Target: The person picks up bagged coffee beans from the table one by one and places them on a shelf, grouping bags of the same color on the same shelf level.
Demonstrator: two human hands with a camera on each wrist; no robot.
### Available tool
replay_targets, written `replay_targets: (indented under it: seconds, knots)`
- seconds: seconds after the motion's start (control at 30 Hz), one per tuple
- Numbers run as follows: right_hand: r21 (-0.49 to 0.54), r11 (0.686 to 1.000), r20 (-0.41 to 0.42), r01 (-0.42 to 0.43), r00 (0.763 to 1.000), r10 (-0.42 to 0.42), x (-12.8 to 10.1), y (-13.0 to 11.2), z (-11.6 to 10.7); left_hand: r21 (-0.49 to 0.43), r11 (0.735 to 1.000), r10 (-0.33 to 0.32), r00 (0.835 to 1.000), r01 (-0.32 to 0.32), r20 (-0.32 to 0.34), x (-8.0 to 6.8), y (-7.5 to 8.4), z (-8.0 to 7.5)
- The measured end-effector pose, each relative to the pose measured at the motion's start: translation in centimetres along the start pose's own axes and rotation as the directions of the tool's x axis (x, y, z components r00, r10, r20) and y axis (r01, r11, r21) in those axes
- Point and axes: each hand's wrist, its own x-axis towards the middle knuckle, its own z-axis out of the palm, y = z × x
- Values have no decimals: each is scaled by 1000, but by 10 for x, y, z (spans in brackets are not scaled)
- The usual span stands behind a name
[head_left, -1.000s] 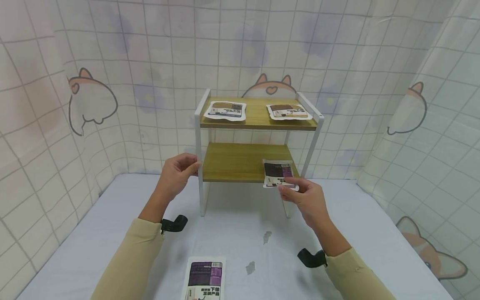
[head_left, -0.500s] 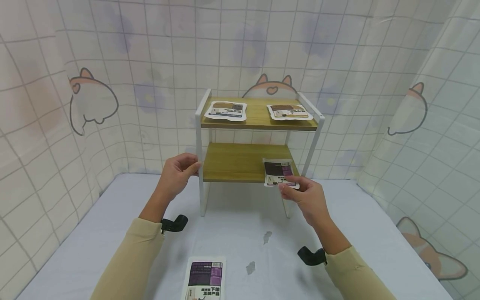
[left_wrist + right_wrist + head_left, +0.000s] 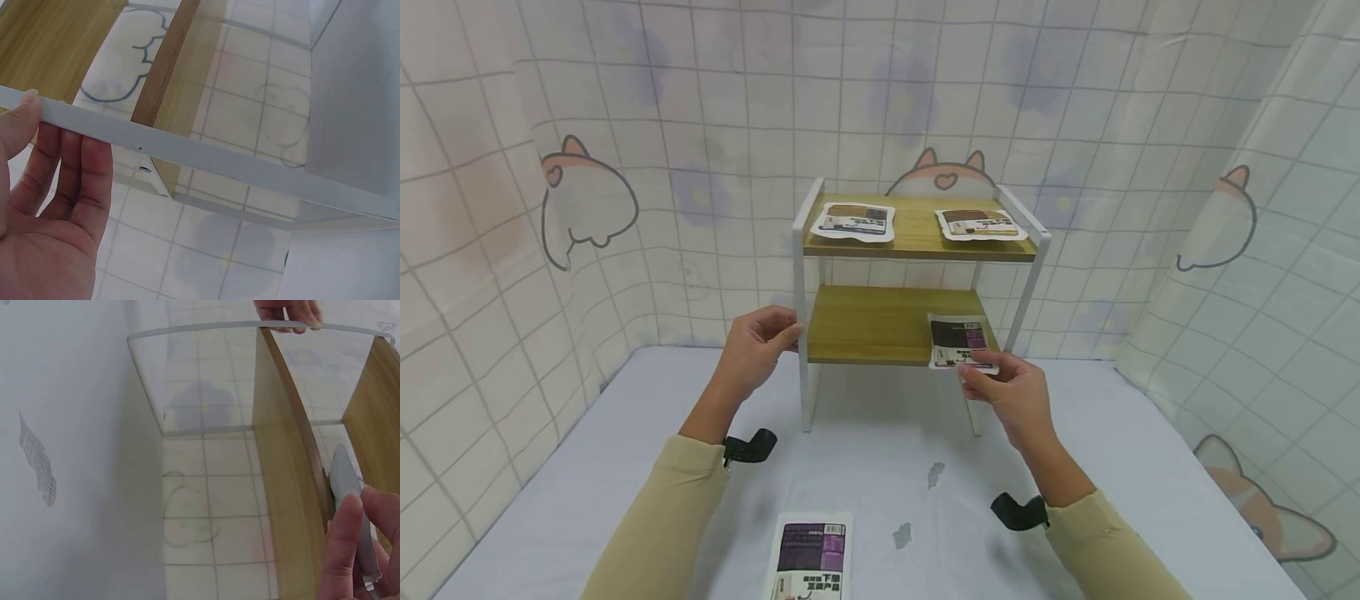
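The left hand (image 3: 752, 346) grips the rack (image 3: 803, 275) post; the right hand (image 3: 1011, 396) pinches a packet (image 3: 958, 342) on the lower shelf. Slide it flat, rack steadied.

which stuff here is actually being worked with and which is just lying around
In use:
right hand pinching the purple packet on the lower shelf
left hand gripping the rack's white post

Lying about:
two packets on the top shelf
packet on the table
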Motion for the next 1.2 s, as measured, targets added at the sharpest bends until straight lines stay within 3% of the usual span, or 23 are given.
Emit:
replay_targets:
  seconds: [0.53,1.2]
  knots:
    - [40,999,-76,35,997,-32,3,2,3,12,1000,-7,1000,7,4,0,1,0]
    - [60,995,-76,75,995,-70,1,2,6,4,1000,-26,1000,26,-1,0,-1,0]
